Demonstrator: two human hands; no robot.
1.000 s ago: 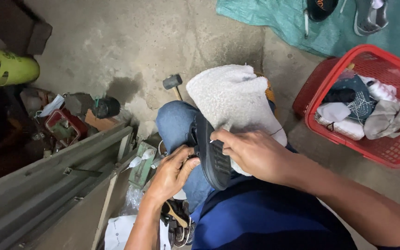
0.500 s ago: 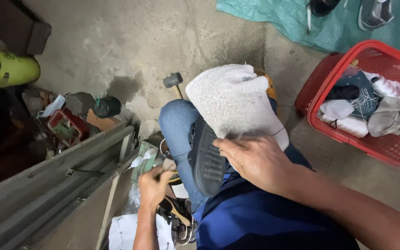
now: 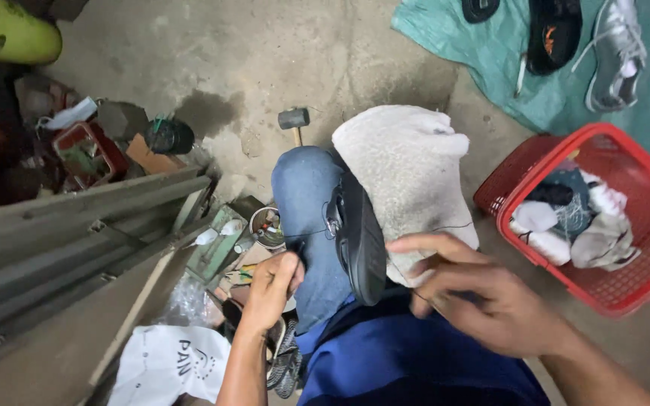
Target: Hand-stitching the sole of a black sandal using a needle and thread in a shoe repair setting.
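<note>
A black shoe (image 3: 359, 240) stands on edge between my knees, beside a white towel (image 3: 404, 165) draped over my right leg. My left hand (image 3: 271, 286) is closed low beside my left knee in blue jeans. A thin thread (image 3: 306, 234) runs from the shoe's left side toward that hand. To the right of the shoe, my right hand (image 3: 483, 301) has its fingertips pinched on another stretch of thread, which loops across the towel. Neither hand touches the shoe.
A red basket (image 3: 566, 274) holding shoes and cloth stands at right. Behind it, a teal tarp (image 3: 475, 45) carries more shoes. A hammer (image 3: 293, 120) lies past my knee. Grey metal beams (image 3: 77, 240), a green box (image 3: 216, 244), a tin (image 3: 268, 225) and a white bag (image 3: 163, 365) crowd the left.
Both hands have come off the shoe. The left dropped beside my knee and closed. The right drew back toward me, and thread now stretches out from the shoe.
</note>
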